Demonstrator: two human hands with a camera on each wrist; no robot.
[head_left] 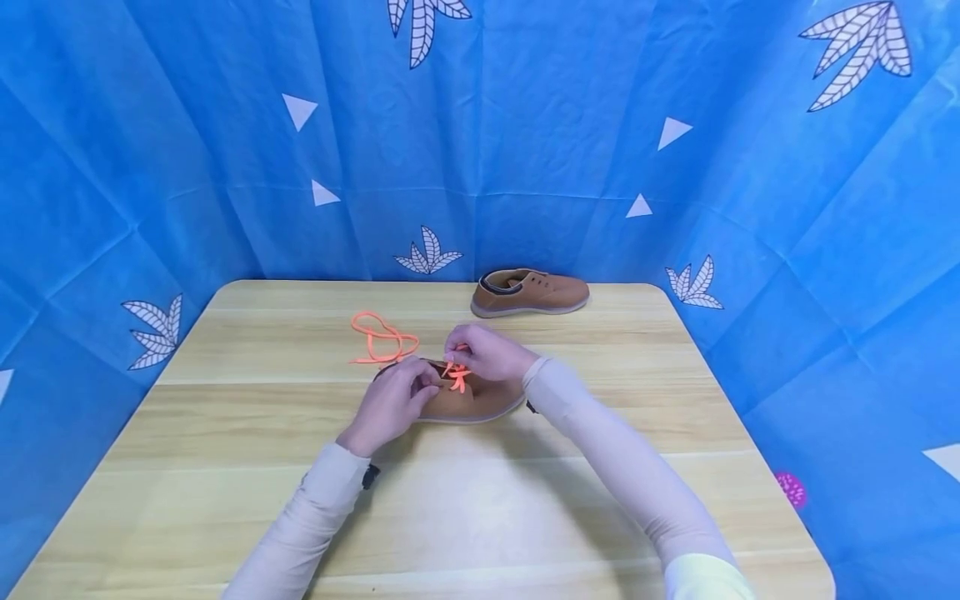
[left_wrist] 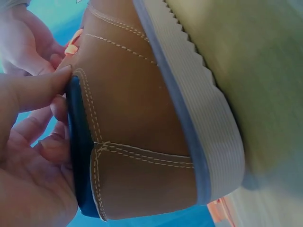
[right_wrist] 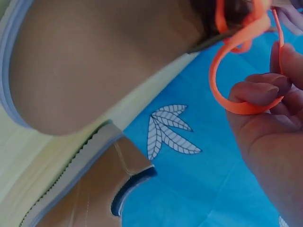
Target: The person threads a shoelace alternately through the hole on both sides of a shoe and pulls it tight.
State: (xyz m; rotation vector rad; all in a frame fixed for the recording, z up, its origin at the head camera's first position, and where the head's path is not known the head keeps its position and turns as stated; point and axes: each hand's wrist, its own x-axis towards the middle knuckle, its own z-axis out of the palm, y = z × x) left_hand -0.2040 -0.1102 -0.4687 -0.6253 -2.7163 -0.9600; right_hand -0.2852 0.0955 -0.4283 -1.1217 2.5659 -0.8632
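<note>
Parts of the brown shoe (head_left: 453, 407) are hiding beneath two hands as it is sitting across the middle of the desk (head_left: 480, 508), its toe pointing right. The left hand (head_left: 390, 406) is covering the heel in the head view; from its own wrist it is pinching the collar's edge, thumb outside, some fingertips disappearing behind the rim. The right hand (head_left: 487, 353) is curling round an orange lace (right_wrist: 218, 85) and pinching it, a loop hanging between hand and eyelets. The tangle at the eyelets is blurring and running off the top of the right wrist view, so which holes the lace is passing through is hard to tell. A loose orange length (head_left: 390, 335) is lying looped beyond the left hand; whether it is joining the lace, the pictures are not showing. A second brown shoe (head_left: 555, 296) is standing at the desk's far edge, getting cut off in the right wrist view. Pale wood grain is running across the desk, and creased blue cloth (head_left: 480, 133), printed with white leaves and triangles, is hanging around it.
</note>
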